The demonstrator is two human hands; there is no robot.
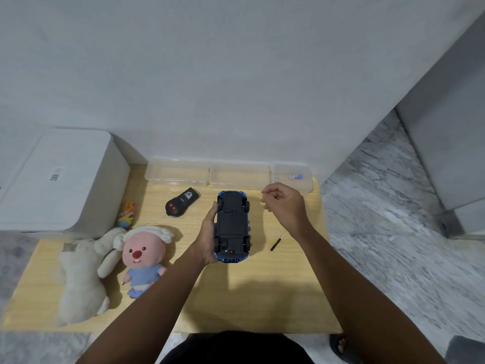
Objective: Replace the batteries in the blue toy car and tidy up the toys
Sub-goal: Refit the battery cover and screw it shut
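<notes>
The glossy blue toy car (232, 227) lies upside down above the pale wooden table (262, 298), black underside and four wheels showing, gripped by the left hand (208, 239). The right hand (284, 206) hovers beside it, fingers curled; whether it pinches anything is unclear.

The toy car (232, 227) is showing matt black plastic underneath, glossy blue at its edges. The worktop (275, 298) is looking like pale smooth wood. The rabbit (81, 274) is looking soft and plush.

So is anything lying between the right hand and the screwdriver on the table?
Nothing visible does. The right hand hovers with curled fingers above bare table, and the screwdriver lies just nearer the person, right of the upside-down blue car that the left hand grips.
</notes>
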